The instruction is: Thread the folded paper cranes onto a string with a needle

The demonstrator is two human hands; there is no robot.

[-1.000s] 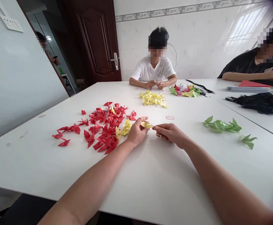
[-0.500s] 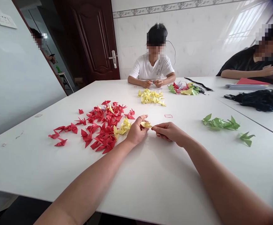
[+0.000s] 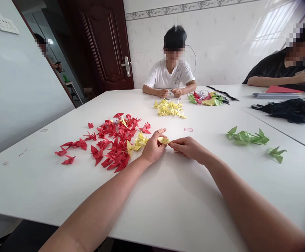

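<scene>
Between my two hands is a yellow paper crane (image 3: 164, 140), held just above the white table (image 3: 152, 196). My left hand (image 3: 154, 147) is closed around its left side, thumb and fingers gripping it. With fingertips pinched, my right hand (image 3: 186, 147) grips its right end. Just left of my left hand lie a few yellow cranes (image 3: 139, 140), against a heap of red paper cranes (image 3: 118, 134). Parts of the held crane are hidden by my fingers.
More yellow cranes (image 3: 169, 107) lie before a person in white (image 3: 170, 75). Near them is a mixed coloured pile (image 3: 207, 98). To the right are green cranes (image 3: 248, 136), black cords (image 3: 290, 110), a stack of paper (image 3: 277, 93) and another person's arm (image 3: 275, 81).
Hardly anything differs. My hands stay in place on the yellow crane, which is turned slightly, and the view has shifted a little.
</scene>
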